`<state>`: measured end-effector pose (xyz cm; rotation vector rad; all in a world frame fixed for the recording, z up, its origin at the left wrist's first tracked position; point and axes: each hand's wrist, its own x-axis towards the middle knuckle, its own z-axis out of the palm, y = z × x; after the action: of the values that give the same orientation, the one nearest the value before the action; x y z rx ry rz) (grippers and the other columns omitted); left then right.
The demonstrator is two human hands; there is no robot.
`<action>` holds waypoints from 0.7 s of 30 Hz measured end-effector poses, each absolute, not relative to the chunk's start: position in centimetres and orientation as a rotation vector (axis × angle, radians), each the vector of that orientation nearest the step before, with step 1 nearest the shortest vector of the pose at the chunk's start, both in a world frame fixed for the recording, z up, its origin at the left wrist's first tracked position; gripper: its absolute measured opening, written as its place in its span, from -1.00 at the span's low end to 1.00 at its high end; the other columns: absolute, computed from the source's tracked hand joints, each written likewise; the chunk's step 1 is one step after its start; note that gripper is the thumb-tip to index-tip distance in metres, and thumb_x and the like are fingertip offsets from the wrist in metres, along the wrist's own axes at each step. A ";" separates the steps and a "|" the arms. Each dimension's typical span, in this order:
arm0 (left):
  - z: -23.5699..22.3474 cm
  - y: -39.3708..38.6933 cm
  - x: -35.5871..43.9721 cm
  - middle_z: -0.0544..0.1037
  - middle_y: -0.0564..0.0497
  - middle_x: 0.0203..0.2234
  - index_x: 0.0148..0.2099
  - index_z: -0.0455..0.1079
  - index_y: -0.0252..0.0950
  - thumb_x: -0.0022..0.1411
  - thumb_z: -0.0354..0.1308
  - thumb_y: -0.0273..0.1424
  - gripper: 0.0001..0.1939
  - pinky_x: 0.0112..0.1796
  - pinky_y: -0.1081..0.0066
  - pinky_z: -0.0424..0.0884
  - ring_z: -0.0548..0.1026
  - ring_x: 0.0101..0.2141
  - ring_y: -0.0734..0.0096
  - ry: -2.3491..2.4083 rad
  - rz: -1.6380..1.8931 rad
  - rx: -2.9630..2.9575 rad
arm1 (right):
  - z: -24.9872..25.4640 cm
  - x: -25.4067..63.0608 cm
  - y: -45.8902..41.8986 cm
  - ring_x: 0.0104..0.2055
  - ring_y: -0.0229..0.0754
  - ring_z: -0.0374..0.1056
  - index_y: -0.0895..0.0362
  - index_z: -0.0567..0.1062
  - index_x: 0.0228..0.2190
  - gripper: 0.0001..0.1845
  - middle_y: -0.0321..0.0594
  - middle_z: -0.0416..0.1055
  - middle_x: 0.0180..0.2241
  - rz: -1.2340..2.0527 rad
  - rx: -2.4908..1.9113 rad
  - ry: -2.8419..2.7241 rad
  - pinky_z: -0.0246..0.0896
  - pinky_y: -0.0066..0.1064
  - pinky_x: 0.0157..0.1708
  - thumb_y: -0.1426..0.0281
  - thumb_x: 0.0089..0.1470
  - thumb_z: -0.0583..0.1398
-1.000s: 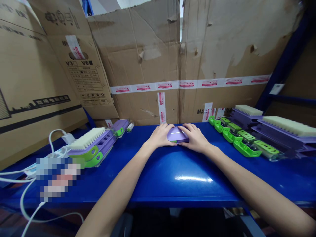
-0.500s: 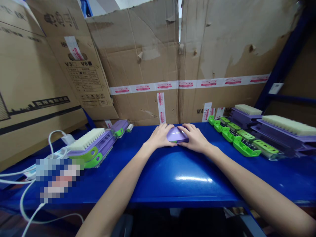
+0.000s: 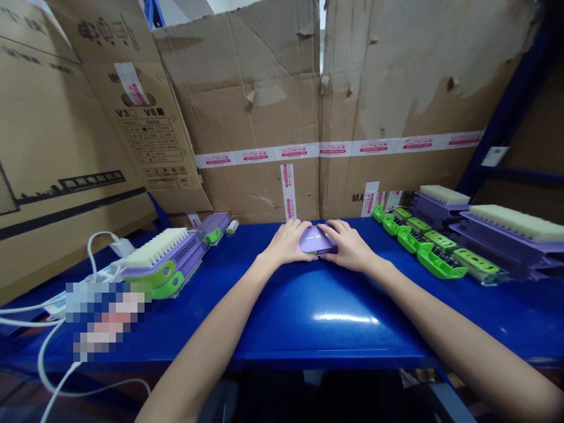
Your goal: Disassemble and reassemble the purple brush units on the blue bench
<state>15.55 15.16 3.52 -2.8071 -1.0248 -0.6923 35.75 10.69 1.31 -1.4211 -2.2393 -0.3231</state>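
Observation:
On the blue tabletop (image 3: 326, 294), near the cardboard wall, lies a rounded purple plastic casing (image 3: 315, 238) with white lettering and a bit of green along its lower edge. My left hand (image 3: 288, 242) grips its left side, fingers over the back and thumb at the front. Around its right side my right hand (image 3: 348, 244) is closed in the same way. The thumbs come near each other at the front edge. Much of both ends is hidden under my fingers.
At left are a purple-and-green brush unit (image 3: 163, 261) with white bristles, a smaller purple piece (image 3: 214, 226) and white cables (image 3: 42, 352). At right stand purple brush units (image 3: 515, 235), green clips (image 3: 436, 261) and green-topped clear parts (image 3: 478, 265). Cardboard (image 3: 255, 117) rises behind.

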 end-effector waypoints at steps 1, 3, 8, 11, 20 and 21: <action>3.6 15.1 15.6 0.38 -0.10 -0.11 0.05 0.21 -0.23 -0.16 0.35 -0.06 -0.25 -0.15 0.18 0.31 0.33 -0.10 0.09 -1.026 -0.693 -2.809 | 1.3 35.7 10.7 0.16 0.13 0.05 0.10 0.17 0.17 -0.23 0.06 0.14 0.13 -0.318 -1.424 -2.242 0.17 -0.04 -0.04 0.22 -0.07 0.24; 3.6 15.1 15.6 0.38 -0.11 -0.11 0.05 0.22 -0.24 -0.17 0.35 -0.06 -0.24 -0.14 0.17 0.30 0.33 -0.09 0.08 -1.023 -0.698 -2.812 | 1.4 35.7 10.6 0.16 0.14 0.04 0.11 0.17 0.17 -0.22 0.07 0.13 0.14 -0.310 -1.426 -2.245 0.18 -0.03 -0.04 0.22 -0.07 0.24; 3.6 15.1 15.6 0.38 -0.10 -0.09 0.05 0.21 -0.23 -0.18 0.35 -0.07 -0.24 -0.13 0.16 0.30 0.32 -0.09 0.07 -1.027 -0.713 -2.838 | 1.4 35.8 10.6 0.17 0.15 0.03 0.08 0.16 0.18 -0.22 0.07 0.12 0.14 -0.299 -1.411 -2.248 0.18 -0.01 -0.05 0.22 -0.06 0.23; 3.5 15.2 15.6 0.38 -0.09 -0.09 0.05 0.21 -0.22 -0.19 0.37 -0.09 -0.23 -0.12 0.16 0.29 0.31 -0.09 0.07 -1.017 -0.734 -2.848 | 1.4 35.8 10.6 0.17 0.14 0.03 0.11 0.16 0.18 -0.22 0.07 0.12 0.14 -0.301 -1.418 -2.255 0.18 -0.03 -0.04 0.22 -0.06 0.24; 3.4 15.2 15.5 0.39 -0.09 -0.09 0.04 0.21 -0.25 -0.22 0.38 -0.06 -0.21 -0.12 0.20 0.29 0.31 -0.08 0.10 -0.996 -0.787 -2.855 | 1.3 35.9 10.7 0.17 0.13 0.02 0.11 0.15 0.18 -0.21 0.06 0.11 0.15 -0.294 -1.422 -2.249 0.18 -0.04 -0.04 0.21 -0.06 0.24; 3.4 15.2 15.6 0.39 -0.09 -0.10 0.04 0.22 -0.25 -0.21 0.37 -0.06 -0.22 -0.13 0.20 0.29 0.32 -0.09 0.10 -1.001 -0.776 -2.847 | 1.3 35.9 10.7 0.17 0.12 0.02 0.10 0.15 0.19 -0.21 0.06 0.11 0.15 -0.294 -1.417 -2.249 0.18 -0.04 -0.04 0.21 -0.05 0.24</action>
<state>15.55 15.16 3.45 -2.8474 -1.0008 -0.7764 35.91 10.69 1.29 -1.4169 -2.2494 -0.2937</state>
